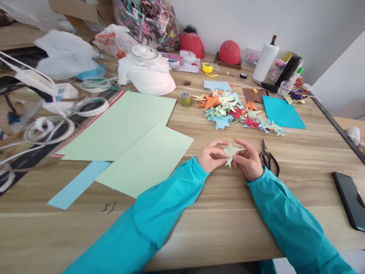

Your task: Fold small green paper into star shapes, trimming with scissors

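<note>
Between my two hands is a pale green paper star [231,151] with pointed tips, held just above the wooden table. My left hand [212,155] pinches its left side between thumb and fingers. On the other side, my right hand [247,160] grips the right and lower points with its fingertips. Black-handled scissors [268,156] lie right beside my right hand, blades pointing away. Farther back sits a heap of folded paper stars [225,108] in orange, red, light blue and green.
Light green paper sheets [148,160] and a blue paper strip [78,185] lie at left. A turquoise square [283,112] rests behind the scissors, a phone [349,199] at the right edge. A thread spool [184,98], white cap [151,74] and cables [48,129] stand farther off.
</note>
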